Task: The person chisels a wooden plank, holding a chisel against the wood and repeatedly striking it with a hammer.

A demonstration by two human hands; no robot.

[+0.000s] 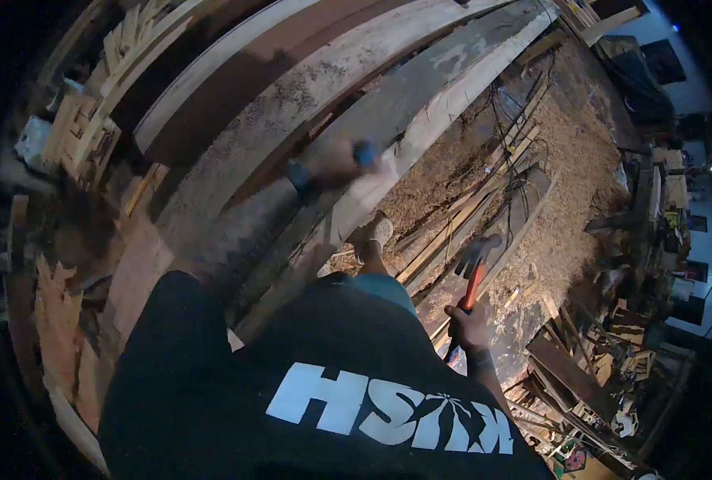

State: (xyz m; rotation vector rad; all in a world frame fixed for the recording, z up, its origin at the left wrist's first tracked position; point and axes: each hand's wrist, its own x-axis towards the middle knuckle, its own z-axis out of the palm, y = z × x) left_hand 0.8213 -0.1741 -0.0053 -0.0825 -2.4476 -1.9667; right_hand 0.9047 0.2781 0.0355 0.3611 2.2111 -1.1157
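Observation:
My right hand [469, 326] is wrapped around the orange and dark handle of a hammer [476, 276]. Its metal head points up and away from me, over the planks on the ground. Out over a long wooden board [444, 100], my left hand [332, 162] is smeared by motion. A small blue thing [364, 153] shows at its fingers, too blurred to name. On that wrist is a dark bluish band [298, 178]. Whether the left hand touches the board, I cannot tell.
More wide planks [292, 92] lie alongside to the left. Sawdust [572, 160] covers the ground at right, with dark cables [520, 172] over narrow boards. Scrap wood [580, 384] is heaped at lower right. My foot [381, 230] stands beside the long board.

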